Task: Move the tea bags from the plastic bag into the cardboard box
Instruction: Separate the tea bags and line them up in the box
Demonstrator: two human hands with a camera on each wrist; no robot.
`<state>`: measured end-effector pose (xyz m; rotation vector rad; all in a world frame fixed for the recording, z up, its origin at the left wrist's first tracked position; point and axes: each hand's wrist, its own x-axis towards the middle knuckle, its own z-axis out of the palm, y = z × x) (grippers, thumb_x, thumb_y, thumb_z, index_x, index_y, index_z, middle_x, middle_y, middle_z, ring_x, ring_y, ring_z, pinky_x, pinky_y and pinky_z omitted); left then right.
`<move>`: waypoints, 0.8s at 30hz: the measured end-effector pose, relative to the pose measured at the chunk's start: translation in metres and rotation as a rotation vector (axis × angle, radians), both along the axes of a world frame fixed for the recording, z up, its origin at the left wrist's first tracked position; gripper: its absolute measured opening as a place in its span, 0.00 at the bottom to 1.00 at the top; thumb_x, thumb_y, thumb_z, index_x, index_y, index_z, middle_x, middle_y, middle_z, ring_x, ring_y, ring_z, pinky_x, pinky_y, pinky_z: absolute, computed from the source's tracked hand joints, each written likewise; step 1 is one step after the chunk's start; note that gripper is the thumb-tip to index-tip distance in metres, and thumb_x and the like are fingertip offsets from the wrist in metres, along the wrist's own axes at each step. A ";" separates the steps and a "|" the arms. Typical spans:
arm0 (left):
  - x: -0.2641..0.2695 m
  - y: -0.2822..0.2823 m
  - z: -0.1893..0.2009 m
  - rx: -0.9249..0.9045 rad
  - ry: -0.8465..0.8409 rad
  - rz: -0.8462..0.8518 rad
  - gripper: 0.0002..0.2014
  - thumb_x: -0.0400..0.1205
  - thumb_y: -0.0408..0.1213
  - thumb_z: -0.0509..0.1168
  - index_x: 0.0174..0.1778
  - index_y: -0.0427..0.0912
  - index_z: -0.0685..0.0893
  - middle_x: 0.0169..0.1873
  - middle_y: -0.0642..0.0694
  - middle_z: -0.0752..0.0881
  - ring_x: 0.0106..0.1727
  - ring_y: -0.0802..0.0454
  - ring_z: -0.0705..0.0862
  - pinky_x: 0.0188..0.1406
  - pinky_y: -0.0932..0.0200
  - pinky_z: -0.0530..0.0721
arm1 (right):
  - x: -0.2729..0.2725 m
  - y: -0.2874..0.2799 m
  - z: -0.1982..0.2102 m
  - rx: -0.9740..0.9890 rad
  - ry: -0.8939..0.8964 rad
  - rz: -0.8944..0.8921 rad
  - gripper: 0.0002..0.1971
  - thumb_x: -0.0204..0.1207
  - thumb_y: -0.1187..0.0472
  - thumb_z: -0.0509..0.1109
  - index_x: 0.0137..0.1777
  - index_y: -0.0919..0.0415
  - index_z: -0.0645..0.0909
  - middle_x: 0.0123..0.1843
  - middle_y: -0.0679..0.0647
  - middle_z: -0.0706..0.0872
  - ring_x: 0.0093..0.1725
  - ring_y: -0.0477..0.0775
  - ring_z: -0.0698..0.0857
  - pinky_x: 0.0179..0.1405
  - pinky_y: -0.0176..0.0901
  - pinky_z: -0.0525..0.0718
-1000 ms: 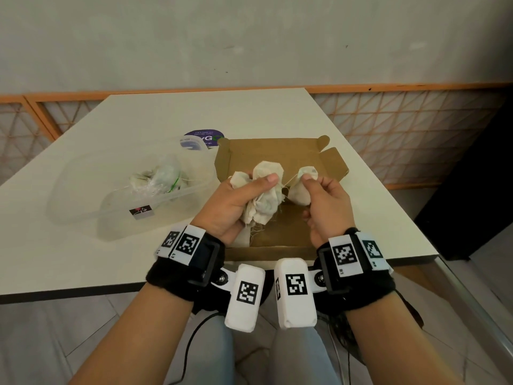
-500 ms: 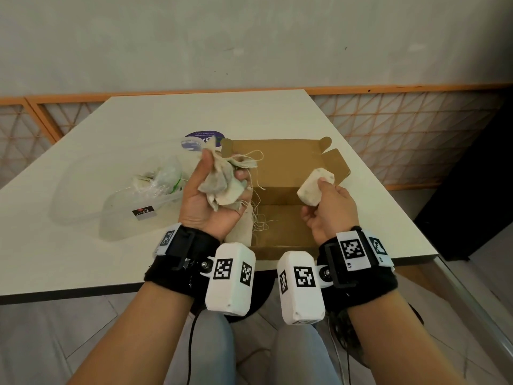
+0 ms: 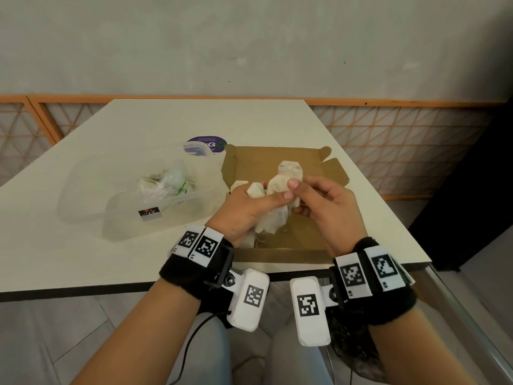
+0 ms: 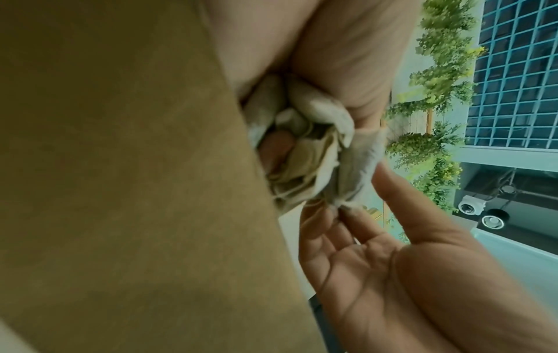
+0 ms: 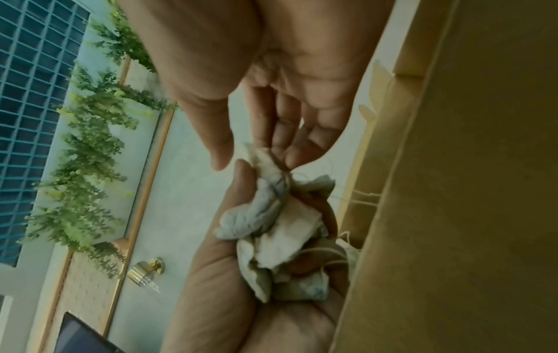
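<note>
My left hand (image 3: pixel 266 197) grips a bunch of pale tea bags (image 3: pixel 270 220) over the open cardboard box (image 3: pixel 302 234). My right hand (image 3: pixel 295 195) meets it from the right and pinches one tea bag (image 3: pixel 279 186) at the top of the bunch. The right wrist view shows those fingers (image 5: pixel 271 141) on the bag's edge (image 5: pixel 256 155), with loose strings trailing. Another pale bag (image 3: pixel 290 168) shows just beyond the hands; I cannot tell whether it lies in the box. The crumpled plastic bag (image 3: pixel 166 182) holds more tea bags, left of the box.
The plastic bag sits inside a clear plastic tub (image 3: pixel 91 190) on the white table (image 3: pixel 55 245). A purple round sticker (image 3: pixel 206 141) lies behind the tub. The box's flaps (image 3: pixel 333 173) stand open at the right. The table's front edge is close to my wrists.
The right hand no longer holds the single tea bag it had over the box. Both hands have come together over the box, and the right hand now pinches a bag from the left hand's bunch.
</note>
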<state>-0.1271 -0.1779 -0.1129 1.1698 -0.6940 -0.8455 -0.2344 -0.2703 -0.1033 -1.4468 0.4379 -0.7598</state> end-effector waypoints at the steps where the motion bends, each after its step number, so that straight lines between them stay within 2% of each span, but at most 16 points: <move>1: 0.000 0.000 0.000 0.007 -0.001 0.005 0.18 0.70 0.36 0.74 0.54 0.31 0.85 0.44 0.37 0.87 0.46 0.45 0.85 0.50 0.53 0.84 | -0.001 0.001 -0.001 0.007 0.021 0.018 0.06 0.71 0.59 0.74 0.45 0.58 0.88 0.45 0.63 0.90 0.46 0.58 0.86 0.49 0.47 0.86; 3: 0.000 0.001 0.000 0.016 -0.002 -0.002 0.18 0.69 0.36 0.74 0.52 0.34 0.86 0.44 0.38 0.89 0.47 0.45 0.86 0.52 0.51 0.84 | -0.001 0.003 -0.003 0.082 0.025 0.022 0.04 0.70 0.59 0.75 0.39 0.58 0.89 0.44 0.67 0.87 0.45 0.62 0.83 0.49 0.51 0.82; 5: 0.000 0.000 0.000 0.021 -0.009 -0.009 0.18 0.68 0.36 0.74 0.53 0.35 0.85 0.44 0.39 0.89 0.45 0.47 0.87 0.49 0.53 0.85 | -0.001 0.000 -0.003 0.212 0.007 0.021 0.04 0.70 0.61 0.74 0.40 0.62 0.87 0.45 0.66 0.86 0.42 0.57 0.82 0.40 0.41 0.81; 7: 0.000 0.000 0.000 0.014 -0.006 0.007 0.14 0.69 0.34 0.73 0.50 0.36 0.84 0.41 0.41 0.88 0.42 0.50 0.87 0.41 0.57 0.86 | -0.002 -0.003 -0.001 0.281 -0.012 0.023 0.06 0.70 0.61 0.72 0.43 0.64 0.85 0.46 0.64 0.86 0.39 0.52 0.81 0.32 0.35 0.78; 9: 0.002 0.000 0.001 -0.009 0.038 0.038 0.07 0.73 0.31 0.71 0.45 0.39 0.82 0.36 0.44 0.86 0.36 0.53 0.86 0.32 0.61 0.84 | -0.002 -0.008 -0.001 0.294 -0.019 -0.029 0.04 0.73 0.63 0.71 0.41 0.64 0.84 0.45 0.63 0.85 0.39 0.52 0.79 0.31 0.35 0.77; 11: 0.002 0.001 0.003 -0.039 0.087 0.063 0.05 0.74 0.31 0.70 0.42 0.41 0.79 0.30 0.46 0.85 0.29 0.55 0.84 0.25 0.64 0.81 | -0.002 -0.016 -0.004 0.290 -0.008 -0.122 0.06 0.75 0.63 0.70 0.38 0.62 0.83 0.41 0.60 0.85 0.38 0.52 0.80 0.32 0.36 0.77; 15: 0.005 0.003 0.008 -0.113 0.141 0.047 0.07 0.74 0.38 0.67 0.42 0.39 0.78 0.32 0.37 0.85 0.27 0.53 0.82 0.23 0.65 0.78 | -0.003 -0.025 -0.012 0.216 0.047 -0.246 0.09 0.76 0.60 0.70 0.36 0.60 0.84 0.36 0.58 0.82 0.37 0.53 0.78 0.38 0.42 0.76; 17: 0.005 0.003 0.007 -0.122 0.172 0.023 0.09 0.76 0.37 0.66 0.43 0.33 0.78 0.24 0.44 0.84 0.23 0.57 0.81 0.22 0.67 0.77 | -0.002 -0.024 -0.014 0.157 0.075 -0.264 0.11 0.76 0.57 0.70 0.36 0.63 0.84 0.36 0.61 0.81 0.36 0.55 0.77 0.38 0.45 0.76; 19: 0.005 0.003 0.005 -0.100 0.182 0.015 0.10 0.75 0.37 0.67 0.42 0.32 0.79 0.21 0.49 0.83 0.22 0.59 0.81 0.22 0.68 0.78 | -0.001 -0.019 -0.014 0.057 0.105 -0.265 0.18 0.75 0.52 0.70 0.37 0.71 0.82 0.35 0.62 0.80 0.35 0.57 0.76 0.38 0.50 0.76; 21: 0.004 0.003 0.005 -0.073 0.156 0.016 0.09 0.71 0.39 0.68 0.38 0.36 0.80 0.23 0.50 0.84 0.25 0.59 0.83 0.24 0.66 0.80 | -0.001 -0.013 -0.011 -0.048 0.136 -0.253 0.23 0.76 0.51 0.70 0.35 0.75 0.78 0.29 0.61 0.75 0.30 0.54 0.73 0.34 0.44 0.74; 22: 0.003 0.003 0.005 -0.065 0.137 0.007 0.08 0.72 0.39 0.68 0.37 0.37 0.80 0.24 0.50 0.85 0.25 0.58 0.83 0.24 0.66 0.80 | 0.000 -0.010 -0.009 -0.090 0.146 -0.237 0.22 0.77 0.53 0.69 0.31 0.73 0.77 0.26 0.59 0.72 0.27 0.51 0.70 0.29 0.40 0.72; 24: 0.001 0.003 0.006 -0.060 0.114 -0.011 0.08 0.78 0.38 0.65 0.38 0.37 0.81 0.24 0.50 0.85 0.26 0.58 0.84 0.24 0.66 0.80 | 0.000 -0.002 -0.005 -0.170 0.168 -0.183 0.19 0.78 0.54 0.67 0.27 0.62 0.76 0.24 0.53 0.70 0.24 0.46 0.66 0.23 0.34 0.69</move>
